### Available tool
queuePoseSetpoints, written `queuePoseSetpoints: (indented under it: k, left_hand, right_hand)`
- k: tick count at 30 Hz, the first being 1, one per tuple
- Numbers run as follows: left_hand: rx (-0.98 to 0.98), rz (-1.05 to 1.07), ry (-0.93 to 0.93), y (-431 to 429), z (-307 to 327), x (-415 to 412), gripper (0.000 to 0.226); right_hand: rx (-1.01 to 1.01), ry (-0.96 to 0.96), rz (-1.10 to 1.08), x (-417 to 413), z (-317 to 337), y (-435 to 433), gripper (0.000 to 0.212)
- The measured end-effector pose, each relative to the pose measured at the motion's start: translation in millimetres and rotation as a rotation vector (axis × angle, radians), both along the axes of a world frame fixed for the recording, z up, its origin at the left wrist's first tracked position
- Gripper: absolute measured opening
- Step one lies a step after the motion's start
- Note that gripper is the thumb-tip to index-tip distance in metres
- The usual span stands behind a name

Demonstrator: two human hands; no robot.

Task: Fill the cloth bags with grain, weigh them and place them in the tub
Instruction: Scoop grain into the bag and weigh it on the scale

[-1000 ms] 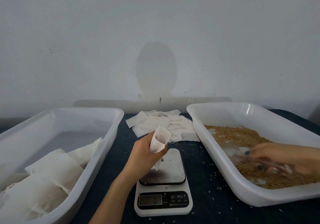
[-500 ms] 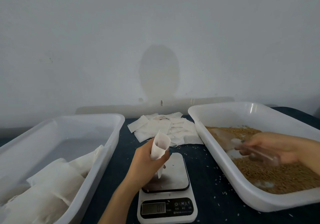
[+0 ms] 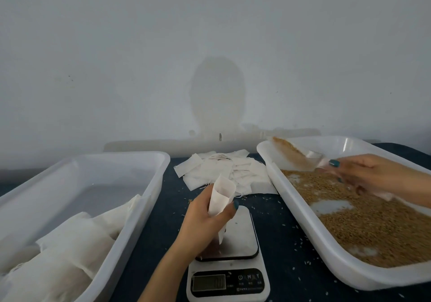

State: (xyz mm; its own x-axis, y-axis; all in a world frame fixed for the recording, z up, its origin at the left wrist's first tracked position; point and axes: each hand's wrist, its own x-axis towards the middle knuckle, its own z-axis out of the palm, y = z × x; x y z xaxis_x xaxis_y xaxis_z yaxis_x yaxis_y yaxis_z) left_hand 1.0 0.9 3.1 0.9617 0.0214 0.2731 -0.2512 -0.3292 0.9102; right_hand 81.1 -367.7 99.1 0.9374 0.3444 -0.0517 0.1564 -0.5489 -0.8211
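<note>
The left hand (image 3: pixel 205 215) holds an empty cloth bag (image 3: pixel 221 194) upright in the middle of the frame, over the scale (image 3: pixel 229 255). Its fingers and thumb are curled round the bag and squeeze it so the mouth stays open at the top, ready for grain. At the right of the frame, the right hand (image 3: pixel 373 175) has its fingers curled round the handle of a clear scoop (image 3: pixel 300 157). The scoop is full and its front end is tipped up, I think so nothing spills. It hangs over the far end of the grain tub (image 3: pixel 293 208). Filled bags (image 3: pixel 70 243) lie in the tub (image 3: pixel 149 208) at the lower left. Half a second ago the scoop was low in the grain (image 3: pixel 361 220). Now it is lifted up and nearer the bag. The left hand has hardly moved.
</note>
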Motion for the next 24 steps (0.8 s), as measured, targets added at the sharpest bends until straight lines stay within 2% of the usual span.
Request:
queuePoseSetpoints:
  k: [1,3,6,9,12,14,17,20,24]
  left_hand:
    - [-0.009,0.002,-0.003,0,0,0,0.021]
    - [-0.014,0.004,-0.004,1,0,0,0.019]
    - [-0.036,0.002,-0.014,5,1,0,0.015]
    - [-0.08,-0.014,-0.016,12,4,0,0.012]
    - [-0.095,-0.022,0.009,20,5,0,0.019]
    - [-0.061,-0.026,0.019,24,4,1,0.03]
    - [0.005,-0.013,0.016,27,0,3,0.023]
    - [0.117,0.027,-0.011,27,-3,5,0.037]
    - [0.165,0.054,-0.011,28,-5,6,0.028]
  right_hand:
    - [-0.157,-0.054,0.023,-12,-6,17,0.056]
    - [-0.223,-0.177,0.114,-20,7,34,0.047]
    - [-0.193,-0.199,0.193,-25,11,53,0.044]
    - [-0.08,-0.243,0.23,-13,8,77,0.043]
    - [-0.059,-0.313,0.259,-6,10,88,0.043]
    - [-0.121,-0.372,0.247,-6,15,92,0.04]
    - [-0.225,-0.418,0.251,-6,24,90,0.038]
    - [-0.342,-0.487,0.276,-5,33,88,0.041]
    - [-0.464,-0.595,0.349,-6,49,95,0.036]
